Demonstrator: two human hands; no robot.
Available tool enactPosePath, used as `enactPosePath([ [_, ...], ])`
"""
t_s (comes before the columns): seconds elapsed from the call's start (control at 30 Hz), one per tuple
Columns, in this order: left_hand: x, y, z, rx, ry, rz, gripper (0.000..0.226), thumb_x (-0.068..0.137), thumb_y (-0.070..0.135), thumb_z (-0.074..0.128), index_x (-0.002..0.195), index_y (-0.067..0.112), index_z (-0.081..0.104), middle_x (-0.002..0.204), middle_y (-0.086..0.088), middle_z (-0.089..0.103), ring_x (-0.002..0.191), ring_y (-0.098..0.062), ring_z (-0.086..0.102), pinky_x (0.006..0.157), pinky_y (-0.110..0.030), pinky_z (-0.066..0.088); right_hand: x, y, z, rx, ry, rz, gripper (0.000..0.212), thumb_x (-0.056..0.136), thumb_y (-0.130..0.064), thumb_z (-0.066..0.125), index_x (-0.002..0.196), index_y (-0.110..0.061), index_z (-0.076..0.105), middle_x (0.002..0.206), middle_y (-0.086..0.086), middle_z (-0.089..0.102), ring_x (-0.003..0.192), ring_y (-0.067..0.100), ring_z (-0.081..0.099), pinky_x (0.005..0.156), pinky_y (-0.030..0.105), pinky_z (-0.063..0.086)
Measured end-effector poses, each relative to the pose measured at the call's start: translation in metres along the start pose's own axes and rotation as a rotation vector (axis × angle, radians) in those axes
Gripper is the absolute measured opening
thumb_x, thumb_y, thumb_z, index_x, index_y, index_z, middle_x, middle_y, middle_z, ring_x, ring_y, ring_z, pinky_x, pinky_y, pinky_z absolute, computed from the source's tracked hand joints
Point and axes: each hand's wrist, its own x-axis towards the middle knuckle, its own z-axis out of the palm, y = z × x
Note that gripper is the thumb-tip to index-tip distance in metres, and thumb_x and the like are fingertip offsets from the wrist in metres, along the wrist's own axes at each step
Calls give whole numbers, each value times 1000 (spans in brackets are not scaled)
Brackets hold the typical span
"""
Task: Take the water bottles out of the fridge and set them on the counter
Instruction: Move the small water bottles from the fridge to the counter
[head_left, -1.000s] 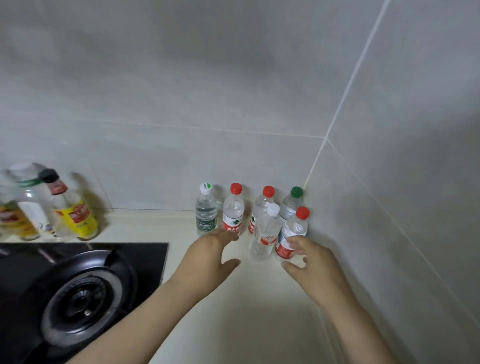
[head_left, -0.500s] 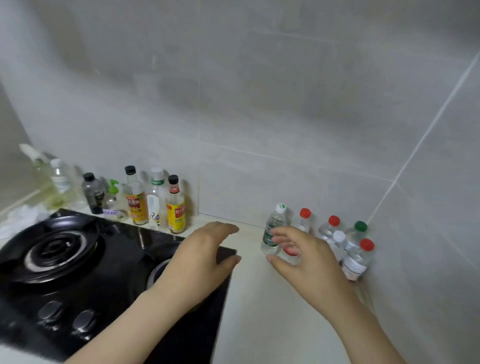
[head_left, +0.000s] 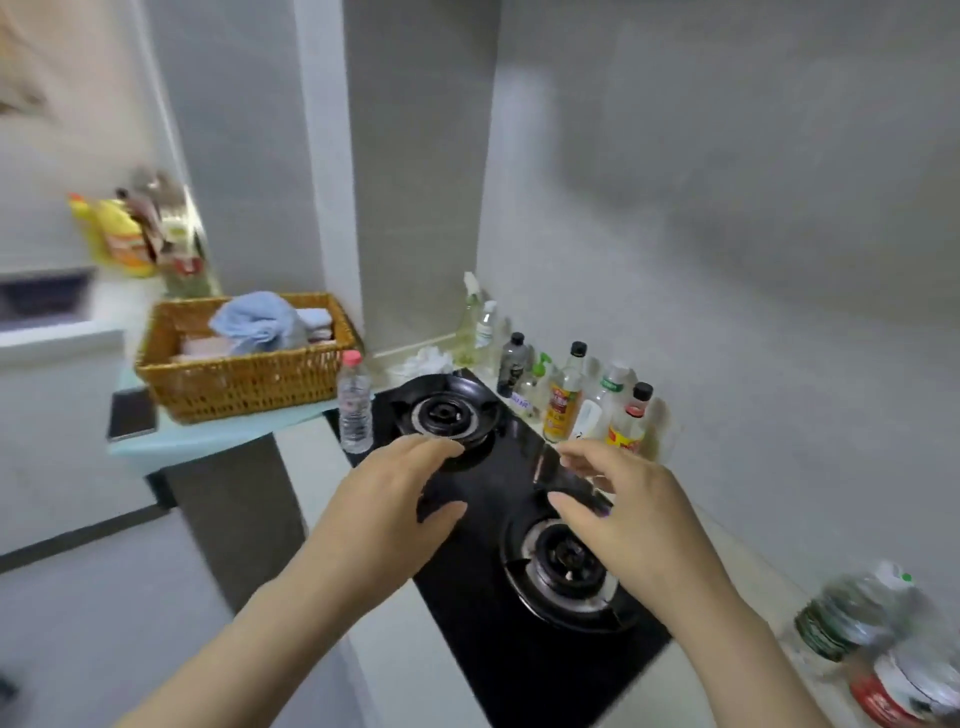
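My left hand (head_left: 395, 499) and my right hand (head_left: 623, 514) hover over the black gas hob (head_left: 498, 519), both empty with relaxed, slightly bent fingers. Blurred water bottles (head_left: 862, 623) stand on the pale counter (head_left: 727, 675) at the far lower right, well behind my right hand. One more water bottle with a pink cap (head_left: 355, 402) stands upright at the hob's left edge, ahead of my left hand. No fridge shows clearly in this view.
A wicker basket (head_left: 244, 374) with a blue cloth sits on a light blue surface to the left, with a phone (head_left: 131, 414) beside it. Several sauce and oil bottles (head_left: 566, 400) line the tiled wall behind the hob. Grey floor lies lower left.
The view has swung left, away from the corner with the water bottles, which slid to the lower right. Both empty hands moved left over the hob. The basket and pink-capped bottle came into view.
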Motion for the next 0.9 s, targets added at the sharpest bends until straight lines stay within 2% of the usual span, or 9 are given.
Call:
enactPosePath([
  [0.1, -40, -32, -34, 78, 89, -163, 49, 87, 38, 65, 133, 34, 49, 129, 18, 53, 116, -4, 52, 93, -13, 36, 12, -45, 29, 38, -86, -159, 43, 86, -29, 72, 127, -35, 60, 117, -21, 63, 108, -3, 58, 98, 24, 49],
  [0.23, -99, -59, -87, 101, 210, -351, 50, 86, 35, 66, 133, 31, 50, 134, 15, 51, 120, -10, 51, 98, -25, 46, 14, -121, 66, 82, -194, -384, 41, 87, -29, 71, 127, -30, 63, 119, -20, 64, 109, -3, 57, 98, 22, 48],
  [0.27, -115, -66, -99, 107, 245, -385, 49, 86, 34, 67, 132, 30, 50, 131, 16, 51, 119, -10, 52, 96, -21, 46, 12, -141, 75, 92, -209, -440, 41, 87, -28, 72, 127, -29, 64, 119, -18, 65, 108, -3, 57, 98, 22, 48],
  [0.33, -147, -80, -121, 135, 337, -429, 48, 87, 35, 65, 132, 33, 49, 123, 25, 46, 112, -1, 49, 88, -5, 35, 6, -183, 93, 121, -241, -533, 40, 86, -28, 72, 126, -27, 65, 118, -17, 66, 106, -4, 58, 98, 20, 47],
  [0.4, -184, -93, -145, 170, 399, -495, 48, 88, 36, 63, 133, 35, 47, 122, 28, 44, 109, 6, 43, 86, -2, 28, -3, -228, 110, 145, -282, -626, 40, 87, -30, 72, 126, -28, 65, 119, -17, 65, 106, -4, 57, 97, 19, 48],
  [0.5, -243, -111, -184, 250, 487, -601, 49, 88, 37, 63, 134, 33, 49, 129, 21, 51, 117, 1, 48, 92, -9, 29, -25, -297, 139, 179, -323, -776, 40, 88, -31, 72, 127, -28, 63, 120, -15, 66, 106, -3, 57, 95, 20, 50],
  [0.6, -309, -130, -223, 311, 565, -720, 45, 85, 39, 66, 128, 30, 56, 125, 17, 58, 116, -5, 53, 90, -14, 33, -59, -363, 167, 211, -376, -901, 42, 89, -33, 70, 130, -28, 61, 122, -14, 65, 103, -5, 54, 92, 14, 47],
  [0.8, -425, -143, -289, 429, 688, -884, 48, 84, 45, 57, 130, 30, 54, 129, 16, 54, 118, -9, 51, 94, -24, 43, -138, -479, 218, 266, -470, -1120, 40, 91, -37, 66, 130, -35, 58, 121, -20, 62, 99, -9, 46, 91, 16, 45],
  [0.9, -479, -145, -316, 474, 732, -969, 48, 87, 41, 61, 132, 29, 52, 133, 15, 52, 122, -10, 49, 96, -24, 41, -179, -531, 235, 333, -516, -1203, 38, 90, -33, 68, 128, -33, 61, 118, -20, 63, 96, -10, 46, 85, 6, 37],
])
